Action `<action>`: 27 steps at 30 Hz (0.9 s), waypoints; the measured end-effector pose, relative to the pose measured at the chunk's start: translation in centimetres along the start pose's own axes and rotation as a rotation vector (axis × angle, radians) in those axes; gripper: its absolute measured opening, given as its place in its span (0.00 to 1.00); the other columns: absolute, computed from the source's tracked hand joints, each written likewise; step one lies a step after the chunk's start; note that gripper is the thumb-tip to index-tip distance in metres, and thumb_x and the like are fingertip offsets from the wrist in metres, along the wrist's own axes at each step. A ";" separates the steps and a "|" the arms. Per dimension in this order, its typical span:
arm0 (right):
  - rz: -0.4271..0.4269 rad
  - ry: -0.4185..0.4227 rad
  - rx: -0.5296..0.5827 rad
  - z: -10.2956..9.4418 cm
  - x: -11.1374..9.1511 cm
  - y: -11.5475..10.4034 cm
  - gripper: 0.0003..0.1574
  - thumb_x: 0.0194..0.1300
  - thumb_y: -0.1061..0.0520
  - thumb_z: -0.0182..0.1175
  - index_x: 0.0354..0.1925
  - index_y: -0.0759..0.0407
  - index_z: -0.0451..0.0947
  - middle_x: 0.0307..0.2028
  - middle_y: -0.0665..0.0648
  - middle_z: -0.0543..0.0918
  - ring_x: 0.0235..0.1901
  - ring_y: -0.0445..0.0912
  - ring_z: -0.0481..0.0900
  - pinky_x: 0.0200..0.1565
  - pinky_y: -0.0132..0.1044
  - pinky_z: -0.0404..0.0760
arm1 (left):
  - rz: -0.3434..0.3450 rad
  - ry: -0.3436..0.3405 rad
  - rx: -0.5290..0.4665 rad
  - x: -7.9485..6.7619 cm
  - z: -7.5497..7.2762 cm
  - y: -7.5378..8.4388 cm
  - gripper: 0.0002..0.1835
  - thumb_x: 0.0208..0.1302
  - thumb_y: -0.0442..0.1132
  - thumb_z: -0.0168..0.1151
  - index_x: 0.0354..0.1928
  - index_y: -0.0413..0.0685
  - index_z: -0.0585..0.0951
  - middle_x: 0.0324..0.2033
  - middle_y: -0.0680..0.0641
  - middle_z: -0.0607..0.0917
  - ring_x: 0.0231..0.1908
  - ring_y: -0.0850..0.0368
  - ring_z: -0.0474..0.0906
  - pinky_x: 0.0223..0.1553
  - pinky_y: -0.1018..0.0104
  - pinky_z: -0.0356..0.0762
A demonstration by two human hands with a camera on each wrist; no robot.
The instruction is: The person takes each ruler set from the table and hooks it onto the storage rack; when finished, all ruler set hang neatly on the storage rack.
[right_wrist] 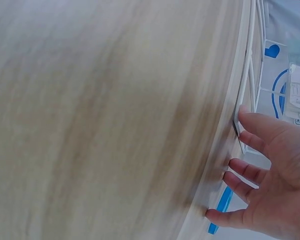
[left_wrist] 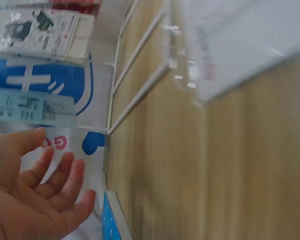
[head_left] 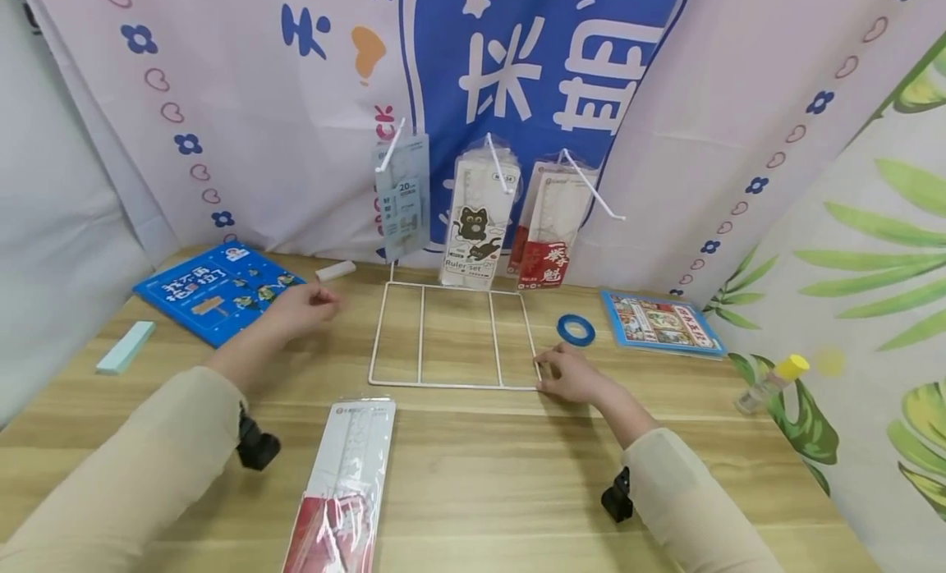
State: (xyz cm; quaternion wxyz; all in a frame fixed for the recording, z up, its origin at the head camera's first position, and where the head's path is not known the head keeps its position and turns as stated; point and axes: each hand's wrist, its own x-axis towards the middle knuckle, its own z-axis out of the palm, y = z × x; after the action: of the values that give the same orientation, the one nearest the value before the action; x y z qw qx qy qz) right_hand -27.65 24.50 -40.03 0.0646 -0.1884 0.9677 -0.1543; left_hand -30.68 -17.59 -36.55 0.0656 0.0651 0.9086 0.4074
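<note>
A white wire display rack [head_left: 421,335] has its flat base on the table, with ruler sets hanging from its hooks. My right hand [head_left: 572,374] pinches the front right corner of that base between thumb and finger; the other fingers spread beside it in the right wrist view. My left hand [head_left: 299,312] hovers near the blue book [head_left: 222,290], holding nothing, its fingers loosely bent in the left wrist view. From the hooks hang a pale blue pack [head_left: 405,199], a black-cat ruler set [head_left: 476,220] and red-and-white packs [head_left: 554,220]. Another red-and-white ruler set [head_left: 347,474] lies in front.
A white eraser-like block [head_left: 336,270] lies behind my left hand, and a mint-coloured bar [head_left: 126,347] is at far left. Right of the rack are a blue tape roll [head_left: 576,330], a blue picture booklet [head_left: 661,323] and a yellow-capped glue bottle [head_left: 772,384]. A printed curtain [head_left: 296,146] hangs behind.
</note>
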 end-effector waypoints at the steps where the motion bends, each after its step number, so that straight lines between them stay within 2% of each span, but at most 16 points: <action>1: 0.002 -0.003 0.005 0.1 0.0 0.0 0.28 0.56 0.56 0.63 0.54 0.64 0.71 0.47 0.65 0.71 0.47 0.57 0.69 0.50 0.51 0.69 | 0.024 -0.037 0.063 -0.9 0.2 -0.1 0.19 0.65 0.43 0.51 0.50 0.35 0.72 0.43 0.37 0.76 0.42 0.46 0.71 0.42 0.55 0.73; 3: 0.001 -0.008 0.008 0.2 -0.1 0.0 0.28 0.56 0.56 0.63 0.54 0.64 0.71 0.47 0.65 0.70 0.47 0.57 0.69 0.50 0.51 0.69 | 0.050 -0.116 0.187 -2.9 0.6 0.0 0.17 0.65 0.44 0.51 0.46 0.37 0.74 0.36 0.41 0.78 0.35 0.49 0.73 0.35 0.58 0.75; 5: -0.008 -0.009 0.012 0.2 -0.1 -0.1 0.28 0.56 0.56 0.63 0.54 0.65 0.71 0.47 0.65 0.71 0.47 0.57 0.69 0.50 0.51 0.69 | 0.048 -0.190 0.277 -5.5 1.4 0.5 0.16 0.64 0.45 0.53 0.42 0.38 0.76 0.28 0.45 0.78 0.29 0.53 0.72 0.29 0.62 0.74; 7: -0.013 -0.010 0.014 0.2 -0.1 0.0 0.28 0.56 0.56 0.62 0.54 0.66 0.71 0.47 0.65 0.71 0.47 0.58 0.69 0.50 0.51 0.69 | 0.048 -0.226 0.359 -8.2 2.6 1.3 0.17 0.62 0.49 0.55 0.36 0.41 0.77 0.22 0.49 0.76 0.23 0.56 0.70 0.24 0.64 0.71; 11: -0.028 -0.006 0.012 -0.1 0.0 0.1 0.29 0.56 0.56 0.62 0.54 0.66 0.70 0.47 0.66 0.70 0.47 0.58 0.68 0.50 0.52 0.69 | 0.071 -0.225 0.525 -13.5 5.2 2.9 0.29 0.53 0.61 0.59 0.38 0.38 0.78 0.30 0.45 0.80 0.29 0.52 0.76 0.31 0.55 0.78; 14: -0.038 -0.002 0.005 -0.4 0.1 0.1 0.29 0.57 0.56 0.62 0.54 0.67 0.70 0.47 0.67 0.70 0.47 0.59 0.68 0.49 0.52 0.69 | 0.072 -0.220 0.623 -16.1 6.7 3.6 0.41 0.45 0.68 0.59 0.44 0.35 0.78 0.41 0.38 0.79 0.37 0.46 0.77 0.37 0.47 0.77; 17: -0.038 -0.008 0.007 -0.5 0.2 0.2 0.29 0.57 0.57 0.62 0.55 0.67 0.70 0.48 0.68 0.69 0.48 0.60 0.68 0.50 0.53 0.69 | 0.072 -0.226 0.681 -17.4 7.9 3.8 0.49 0.39 0.74 0.56 0.47 0.33 0.76 0.43 0.35 0.77 0.37 0.44 0.76 0.36 0.44 0.77; 21: -0.035 -0.021 0.007 -0.2 0.2 0.1 0.29 0.57 0.57 0.62 0.55 0.67 0.70 0.48 0.69 0.69 0.48 0.60 0.68 0.51 0.54 0.68 | 0.109 -0.194 0.738 -18.2 8.9 3.0 0.54 0.35 0.78 0.53 0.46 0.32 0.73 0.39 0.35 0.75 0.33 0.46 0.75 0.32 0.47 0.77; 24: -0.034 -0.011 0.005 -0.3 0.2 0.1 0.29 0.56 0.56 0.62 0.54 0.67 0.70 0.48 0.69 0.70 0.48 0.61 0.68 0.51 0.54 0.68 | 0.134 -0.146 0.749 -18.1 9.1 2.7 0.53 0.31 0.78 0.57 0.43 0.33 0.72 0.34 0.37 0.74 0.29 0.49 0.73 0.26 0.52 0.77; 27: -0.025 -0.013 0.006 -0.3 0.1 0.1 0.29 0.56 0.56 0.62 0.54 0.67 0.70 0.48 0.69 0.70 0.48 0.61 0.68 0.51 0.54 0.68 | 0.139 -0.129 0.730 -17.9 8.9 2.5 0.53 0.28 0.76 0.61 0.44 0.34 0.70 0.32 0.38 0.73 0.28 0.49 0.73 0.25 0.53 0.76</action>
State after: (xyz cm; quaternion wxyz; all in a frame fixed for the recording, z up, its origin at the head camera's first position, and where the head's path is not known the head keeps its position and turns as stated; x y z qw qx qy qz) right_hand -27.84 24.62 -39.81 0.0695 -0.2013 0.9644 -0.1566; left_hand -11.36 -12.51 -39.37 0.0675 0.1711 0.9814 0.0551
